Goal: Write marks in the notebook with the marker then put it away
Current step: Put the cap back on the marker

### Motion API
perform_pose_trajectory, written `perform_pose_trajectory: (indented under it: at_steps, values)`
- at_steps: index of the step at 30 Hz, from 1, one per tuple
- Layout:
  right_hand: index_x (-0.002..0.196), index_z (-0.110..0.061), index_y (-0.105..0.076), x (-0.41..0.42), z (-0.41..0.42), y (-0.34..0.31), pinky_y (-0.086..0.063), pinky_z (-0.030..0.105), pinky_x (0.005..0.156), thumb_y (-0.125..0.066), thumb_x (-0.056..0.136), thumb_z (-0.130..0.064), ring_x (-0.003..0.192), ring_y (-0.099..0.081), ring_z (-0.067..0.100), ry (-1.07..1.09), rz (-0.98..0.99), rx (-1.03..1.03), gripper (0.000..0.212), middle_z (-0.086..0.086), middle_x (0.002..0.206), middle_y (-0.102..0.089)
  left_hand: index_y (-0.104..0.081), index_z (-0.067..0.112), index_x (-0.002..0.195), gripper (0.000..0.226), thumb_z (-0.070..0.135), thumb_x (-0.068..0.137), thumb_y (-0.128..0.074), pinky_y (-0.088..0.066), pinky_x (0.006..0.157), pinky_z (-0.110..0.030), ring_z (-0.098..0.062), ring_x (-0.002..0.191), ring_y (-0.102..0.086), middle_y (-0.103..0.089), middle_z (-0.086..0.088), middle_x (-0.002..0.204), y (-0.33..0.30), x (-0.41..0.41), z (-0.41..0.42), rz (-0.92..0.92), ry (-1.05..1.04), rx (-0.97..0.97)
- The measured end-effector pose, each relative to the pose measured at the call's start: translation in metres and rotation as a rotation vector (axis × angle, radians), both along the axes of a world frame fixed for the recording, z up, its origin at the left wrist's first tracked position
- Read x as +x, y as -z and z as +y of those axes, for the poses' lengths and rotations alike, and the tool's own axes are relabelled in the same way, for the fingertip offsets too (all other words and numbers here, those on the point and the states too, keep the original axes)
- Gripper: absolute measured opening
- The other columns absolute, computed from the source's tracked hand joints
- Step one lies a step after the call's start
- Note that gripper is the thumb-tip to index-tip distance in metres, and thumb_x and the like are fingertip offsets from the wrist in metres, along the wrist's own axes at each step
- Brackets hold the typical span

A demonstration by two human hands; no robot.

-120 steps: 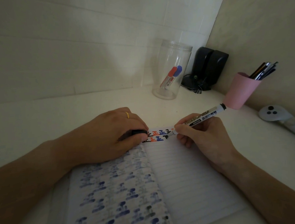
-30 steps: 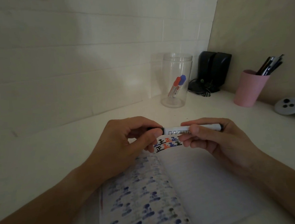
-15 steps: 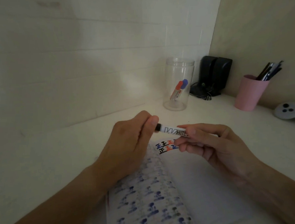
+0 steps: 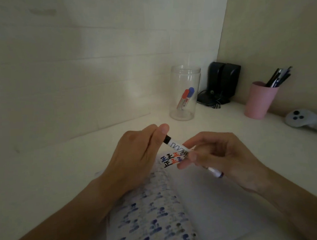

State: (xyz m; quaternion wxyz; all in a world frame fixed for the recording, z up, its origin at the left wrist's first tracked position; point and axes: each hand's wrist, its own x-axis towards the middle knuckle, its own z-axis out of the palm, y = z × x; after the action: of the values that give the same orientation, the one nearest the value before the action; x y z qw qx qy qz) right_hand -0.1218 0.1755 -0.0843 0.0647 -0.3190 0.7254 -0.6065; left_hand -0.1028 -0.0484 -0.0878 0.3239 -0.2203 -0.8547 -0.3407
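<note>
I hold a white whiteboard marker (image 4: 177, 146) above the open notebook (image 4: 208, 199). Its black cap end sits under the thumb and fingers of my left hand (image 4: 137, 157). My right hand (image 4: 221, 157) grips the barrel, and the marker's rear end pokes out below the palm. The marker slants from upper left to lower right. Blue, red and black marks (image 4: 171, 160) show at the top of the right page; the left page is covered with blue and dark marks.
A clear jar (image 4: 184, 93) holding a red and a blue marker stands behind the notebook. Black speakers (image 4: 223, 80) fill the corner. A pink cup (image 4: 260, 100) with pens and a white controller (image 4: 299, 120) lie to the right. White walls close the back and right.
Four seconds ago my right hand was writing on the page. Since then both hands lifted the marker, my left hand closed over its cap end, and the marker tilted more diagonally.
</note>
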Motion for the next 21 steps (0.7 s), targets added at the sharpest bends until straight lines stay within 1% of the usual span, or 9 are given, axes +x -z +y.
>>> perform_pose_trajectory:
  at_steps: [2, 4, 5, 7, 10, 12, 14, 18, 21]
  values:
    - [0.109, -0.006, -0.068, -0.001, -0.001, 0.001, -0.055, 0.037, 0.064, -0.069, 0.086, -0.012, 0.068, -0.071, 0.032, -0.06, -0.064, 0.0, 0.023, 0.019, 0.097, -0.081, -0.04, 0.018, 0.064, 0.054, 0.055, 0.102, -0.028, -0.026, 0.048, -0.018, -0.015, 0.044, -0.033, -0.032, 0.007, 0.048, -0.003, 0.001, 0.001, 0.003, -0.004, 0.056]
    - [0.121, -0.006, -0.06, 0.0, -0.004, 0.0, -0.053, 0.035, 0.066, -0.067, 0.086, -0.002, 0.075, -0.071, 0.027, -0.046, -0.099, -0.061, 0.037, 0.027, 0.1, -0.077, -0.043, 0.014, 0.069, 0.063, 0.062, 0.1, -0.016, -0.035, 0.051, -0.03, -0.018, 0.046, -0.04, -0.041, 0.002, 0.051, -0.003, 0.006, -0.008, 0.004, -0.07, 0.003]
    - [0.13, -0.007, -0.055, -0.003, -0.003, -0.001, -0.052, 0.034, 0.063, -0.065, 0.086, 0.004, 0.073, -0.069, 0.024, -0.003, -0.112, -0.126, 0.046, 0.032, 0.101, -0.075, -0.043, 0.017, 0.072, 0.061, 0.062, 0.1, -0.013, -0.036, 0.053, -0.035, -0.02, 0.047, -0.043, -0.043, 0.0, 0.052, -0.001, 0.005, -0.012, 0.0, -0.135, -0.054]
    - [0.139, -0.014, -0.05, -0.015, -0.002, -0.005, -0.057, 0.035, 0.069, -0.06, 0.09, 0.009, 0.076, -0.07, 0.027, 0.135, -0.107, -0.247, 0.055, 0.032, 0.102, -0.074, -0.036, 0.027, 0.076, 0.046, 0.061, 0.1, -0.015, -0.03, 0.053, -0.034, -0.012, 0.046, -0.04, -0.039, 0.003, 0.051, 0.008, -0.001, -0.023, -0.007, -0.274, -0.132]
    - [0.134, -0.006, -0.051, -0.05, -0.005, -0.051, -0.062, 0.033, 0.081, -0.055, 0.099, 0.0, 0.096, -0.075, 0.029, 0.386, 0.021, -0.313, 0.036, 0.021, 0.108, -0.076, -0.035, 0.032, 0.079, 0.038, 0.059, 0.1, -0.019, -0.031, 0.057, -0.031, -0.014, 0.051, -0.039, -0.04, 0.01, 0.053, 0.009, -0.005, -0.034, -0.032, -0.413, -0.142]
    - [0.126, 0.0, -0.056, -0.084, -0.01, -0.091, -0.061, 0.03, 0.083, -0.056, 0.1, -0.008, 0.092, -0.077, 0.018, 0.547, 0.115, -0.346, 0.027, 0.014, 0.108, -0.075, -0.04, 0.03, 0.081, 0.04, 0.059, 0.101, -0.022, -0.033, 0.058, -0.031, -0.016, 0.054, -0.045, -0.044, 0.009, 0.055, 0.009, -0.006, -0.039, -0.035, -0.453, -0.121]
    - [0.118, -0.001, -0.063, -0.116, -0.017, -0.122, -0.061, 0.026, 0.08, -0.059, 0.098, -0.011, 0.082, -0.076, 0.009, 0.715, 0.263, -0.276, 0.022, 0.01, 0.102, -0.074, -0.042, 0.029, 0.081, 0.04, 0.059, 0.101, -0.024, -0.034, 0.057, -0.03, -0.016, 0.054, -0.047, -0.047, 0.008, 0.056, 0.009, -0.007, -0.042, -0.027, -0.46, -0.118]
    - [0.111, -0.009, -0.069, -0.164, -0.036, -0.14, -0.058, 0.034, 0.083, -0.061, 0.094, -0.016, 0.087, -0.073, 0.021, 0.921, 0.464, 0.083, 0.021, 0.009, 0.1, -0.076, -0.045, 0.029, 0.081, 0.037, 0.057, 0.101, -0.029, -0.035, 0.056, -0.028, -0.021, 0.057, -0.058, -0.047, 0.008, 0.057, 0.011, -0.007, -0.04, -0.015, -0.47, -0.181]
    - [0.118, -0.007, -0.062, -0.182, -0.048, -0.133, -0.042, 0.018, 0.056, -0.063, 0.093, -0.016, 0.08, -0.061, 0.017, 0.974, 0.476, 0.349, 0.026, 0.009, 0.102, -0.071, -0.051, 0.025, 0.083, 0.035, 0.052, 0.1, -0.038, -0.039, 0.054, -0.028, -0.021, 0.059, -0.062, -0.043, 0.008, 0.056, 0.012, -0.007, -0.039, 0.009, -0.464, -0.208]
